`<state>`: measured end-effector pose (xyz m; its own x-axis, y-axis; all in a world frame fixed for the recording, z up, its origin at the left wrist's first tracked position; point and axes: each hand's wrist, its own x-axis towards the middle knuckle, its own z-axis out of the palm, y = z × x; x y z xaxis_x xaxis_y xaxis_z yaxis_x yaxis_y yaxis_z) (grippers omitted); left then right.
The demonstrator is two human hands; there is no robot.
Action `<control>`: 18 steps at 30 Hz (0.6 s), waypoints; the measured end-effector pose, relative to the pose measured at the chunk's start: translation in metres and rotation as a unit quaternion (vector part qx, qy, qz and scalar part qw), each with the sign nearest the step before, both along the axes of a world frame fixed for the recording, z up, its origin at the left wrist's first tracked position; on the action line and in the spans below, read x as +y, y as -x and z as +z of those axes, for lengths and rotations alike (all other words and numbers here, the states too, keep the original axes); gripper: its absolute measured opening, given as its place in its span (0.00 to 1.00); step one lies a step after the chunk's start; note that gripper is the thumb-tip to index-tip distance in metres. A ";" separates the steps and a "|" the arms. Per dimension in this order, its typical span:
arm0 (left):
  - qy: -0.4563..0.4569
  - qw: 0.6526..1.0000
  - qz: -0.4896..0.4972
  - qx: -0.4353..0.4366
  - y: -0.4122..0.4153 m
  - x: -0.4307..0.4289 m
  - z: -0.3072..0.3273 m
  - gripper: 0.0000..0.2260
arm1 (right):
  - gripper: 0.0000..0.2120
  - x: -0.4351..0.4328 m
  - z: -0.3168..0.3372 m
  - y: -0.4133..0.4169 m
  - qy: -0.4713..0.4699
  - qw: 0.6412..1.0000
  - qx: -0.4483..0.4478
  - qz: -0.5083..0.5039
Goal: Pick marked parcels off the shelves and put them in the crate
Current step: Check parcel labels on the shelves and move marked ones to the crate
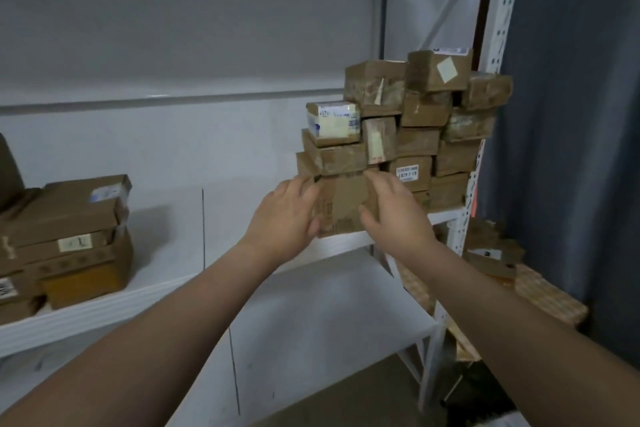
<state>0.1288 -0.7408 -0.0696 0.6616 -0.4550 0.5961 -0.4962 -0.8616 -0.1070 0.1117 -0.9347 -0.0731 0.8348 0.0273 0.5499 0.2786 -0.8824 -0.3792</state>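
One parcel [343,204] gripped between left hand [284,215], right hand [394,215]; white shelf [166,239], grey wall [173,28].

You are facing white metal shelving [166,246] standing against a pale wall [173,28], a blue-grey curtain [575,114] hanging beside its right upright [500,24], dull brown floor [346,399] showing below.

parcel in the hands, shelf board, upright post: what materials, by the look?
Parcel gripped by the left hand and right hand: brown cardboard, matt and scuffed, with glossy patches that look like clear tape.
Shelf board: smooth white surface with a soft sheen; painted metal or laminate, cannot tell which.
Upright post: likely white-painted steel, given its rows of punched holes.
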 end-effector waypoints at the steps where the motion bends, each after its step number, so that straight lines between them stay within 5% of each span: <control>1: 0.020 1.000 0.000 0.000 -0.011 0.000 0.007 0.24 | 0.29 -0.002 0.006 -0.011 -0.009 1.000 -0.013 0.003; 7: 0.143 0.989 0.017 0.042 -0.087 -0.018 0.056 0.31 | 0.29 -0.017 0.045 -0.081 -0.051 0.998 -0.041 0.002; 13: 0.165 0.981 0.026 0.098 -0.158 -0.041 0.086 0.36 | 0.29 -0.015 0.058 -0.138 -0.071 0.997 -0.028 0.017; 18: 0.219 0.969 -0.029 0.114 -0.180 -0.043 0.077 0.28 | 0.31 -0.012 0.060 -0.163 -0.151 0.987 -0.029 0.055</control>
<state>0.3090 -0.7835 0.0074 0.7801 -0.2319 0.5811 -0.5127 -0.7692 0.3813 0.2749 -0.9468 -0.0135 0.8030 -0.0577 0.5932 0.3945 -0.6946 -0.6016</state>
